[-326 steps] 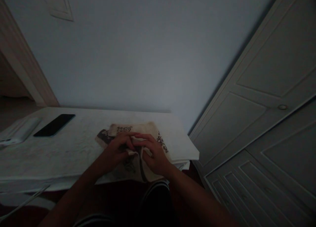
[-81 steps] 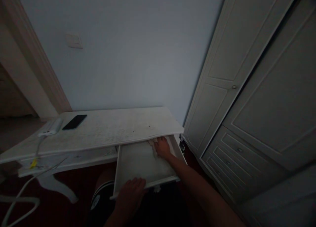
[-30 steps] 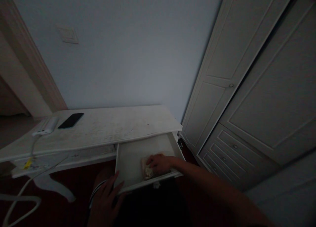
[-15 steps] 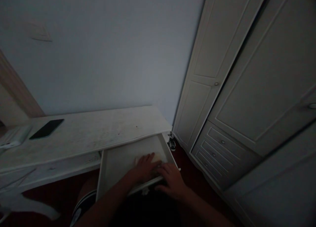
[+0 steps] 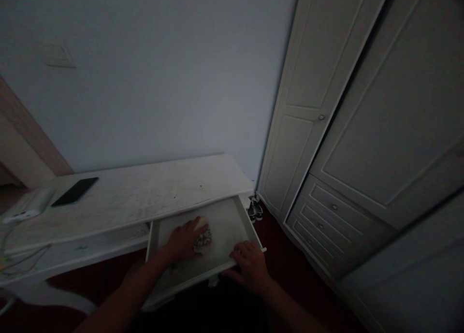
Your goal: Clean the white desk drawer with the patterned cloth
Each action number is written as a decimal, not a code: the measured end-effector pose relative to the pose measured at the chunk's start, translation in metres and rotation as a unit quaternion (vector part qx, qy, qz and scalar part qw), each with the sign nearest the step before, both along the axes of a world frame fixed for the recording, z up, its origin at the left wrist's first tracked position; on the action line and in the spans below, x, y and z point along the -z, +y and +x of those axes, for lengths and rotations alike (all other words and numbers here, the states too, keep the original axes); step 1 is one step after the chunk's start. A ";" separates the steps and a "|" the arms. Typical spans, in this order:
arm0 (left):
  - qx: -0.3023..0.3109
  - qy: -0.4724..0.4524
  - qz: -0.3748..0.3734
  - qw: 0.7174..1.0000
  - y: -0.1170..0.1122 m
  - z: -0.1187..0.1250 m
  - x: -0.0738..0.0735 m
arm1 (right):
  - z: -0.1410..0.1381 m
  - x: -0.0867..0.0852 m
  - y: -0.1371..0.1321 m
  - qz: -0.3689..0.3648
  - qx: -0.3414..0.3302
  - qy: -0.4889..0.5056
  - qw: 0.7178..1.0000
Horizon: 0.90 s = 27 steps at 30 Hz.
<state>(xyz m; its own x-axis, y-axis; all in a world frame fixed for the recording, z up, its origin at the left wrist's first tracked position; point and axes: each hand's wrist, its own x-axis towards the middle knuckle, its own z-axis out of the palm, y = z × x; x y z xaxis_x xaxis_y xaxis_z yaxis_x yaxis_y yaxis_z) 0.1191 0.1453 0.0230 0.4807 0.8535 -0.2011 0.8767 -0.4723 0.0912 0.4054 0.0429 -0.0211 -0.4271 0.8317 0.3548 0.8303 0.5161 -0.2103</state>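
Observation:
An open white drawer juts out from under the white desk. Inside it lies a small folded beige cloth with a dark pattern. My left hand rests in the drawer with its fingers curled over the left side of the cloth. My right hand sits on the drawer's front edge at the right, fingers bent over the rim. The room is dim.
A black phone and a white power strip lie at the desk's left end. A tall white wardrobe with small drawers stands close on the right. Small shoes sit on the dark red floor between desk and wardrobe.
The cloth went from the desk top into the drawer. In the last second my left hand came into the drawer onto the cloth, and my right hand left it for the drawer's front edge.

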 end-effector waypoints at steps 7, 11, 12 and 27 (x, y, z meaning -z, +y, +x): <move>-0.266 -0.014 0.112 0.957 0.019 -0.015 -0.001 | -0.007 0.000 -0.004 0.062 0.009 0.012 0.998; -0.264 -0.014 0.114 0.958 0.031 0.003 -0.004 | -0.011 -0.002 -0.003 0.095 -0.004 0.014 0.995; -0.262 -0.015 0.114 0.958 0.033 0.009 -0.005 | -0.012 -0.003 -0.002 0.104 -0.005 0.009 0.995; 0.032 -0.102 0.081 0.991 0.042 0.142 -0.007 | -0.020 -0.001 -0.001 0.165 0.013 -0.006 0.986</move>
<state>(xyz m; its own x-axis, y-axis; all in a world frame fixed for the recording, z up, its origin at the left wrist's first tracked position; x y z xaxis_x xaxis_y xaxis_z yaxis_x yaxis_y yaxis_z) 0.2612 0.1877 0.0299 0.5516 0.8330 0.0431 0.8153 -0.5493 0.1830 0.3852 0.0416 -0.0201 -0.4134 0.6821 0.6032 0.8452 0.5340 -0.0245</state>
